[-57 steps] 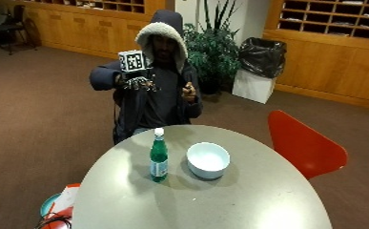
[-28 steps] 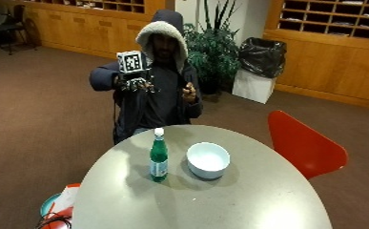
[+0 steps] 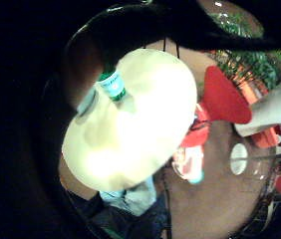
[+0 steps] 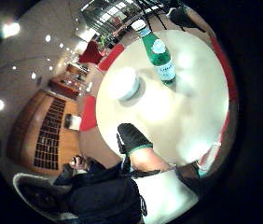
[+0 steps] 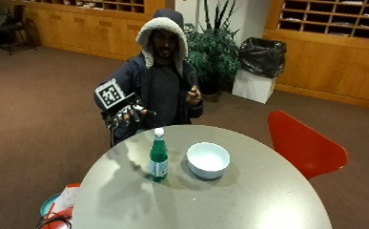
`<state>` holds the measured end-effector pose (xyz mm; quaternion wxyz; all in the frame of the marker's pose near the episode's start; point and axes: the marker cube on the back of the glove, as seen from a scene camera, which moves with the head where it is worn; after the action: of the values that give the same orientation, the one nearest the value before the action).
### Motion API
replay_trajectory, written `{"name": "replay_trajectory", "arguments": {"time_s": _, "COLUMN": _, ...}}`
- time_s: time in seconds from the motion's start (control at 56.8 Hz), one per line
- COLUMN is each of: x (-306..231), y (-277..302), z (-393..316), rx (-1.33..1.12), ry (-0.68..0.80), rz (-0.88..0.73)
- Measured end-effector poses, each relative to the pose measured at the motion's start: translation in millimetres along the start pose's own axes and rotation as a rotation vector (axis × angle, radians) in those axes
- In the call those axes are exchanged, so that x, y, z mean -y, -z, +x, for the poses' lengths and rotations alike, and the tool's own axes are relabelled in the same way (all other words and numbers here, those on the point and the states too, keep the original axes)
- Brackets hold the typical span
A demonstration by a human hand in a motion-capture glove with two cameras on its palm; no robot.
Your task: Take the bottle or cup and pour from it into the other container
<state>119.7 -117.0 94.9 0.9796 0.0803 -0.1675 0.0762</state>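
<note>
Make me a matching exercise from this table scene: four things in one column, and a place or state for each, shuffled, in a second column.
Things:
1. green bottle
2. white bowl
3. gloved right hand
4. red chair

Places or states:
A. raised above the table's edge, holding nothing
B. stands upright on the table, white cap on
C. on the floor beside the round table
D. sits on the table next to the bottle

Pairs: 1-B, 2-D, 3-A, 4-C
</note>
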Motion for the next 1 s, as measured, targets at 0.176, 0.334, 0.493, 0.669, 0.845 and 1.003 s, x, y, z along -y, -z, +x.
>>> {"name": "replay_trajectory", "arguments": {"time_s": 0.176, "x": 37.0, "y": -76.4, "z": 23.7, "rx": 0.462, "ry": -0.153, "rz": 0.091}}
{"name": "replay_trajectory", "arguments": {"time_s": 0.334, "x": 74.8, "y": -129.6, "z": 32.2, "rx": 0.664, "ry": -0.236, "rz": -0.049}}
{"name": "replay_trajectory", "arguments": {"time_s": 0.493, "x": 107.7, "y": -160.0, "z": 28.7, "rx": 0.788, "ry": -0.182, "rz": -0.12}}
{"name": "replay_trajectory", "arguments": {"time_s": 0.669, "x": 125.5, "y": -182.4, "z": 22.5, "rx": 0.85, "ry": -0.103, "rz": -0.083}}
{"name": "replay_trajectory", "arguments": {"time_s": 0.845, "x": 144.4, "y": -189.7, "z": 21.4, "rx": 0.95, "ry": -0.141, "rz": -0.012}}
{"name": "replay_trajectory", "arguments": {"time_s": 1.003, "x": 142.6, "y": -193.1, "z": 22.0, "rx": 0.94, "ry": -0.11, "rz": -0.009}}
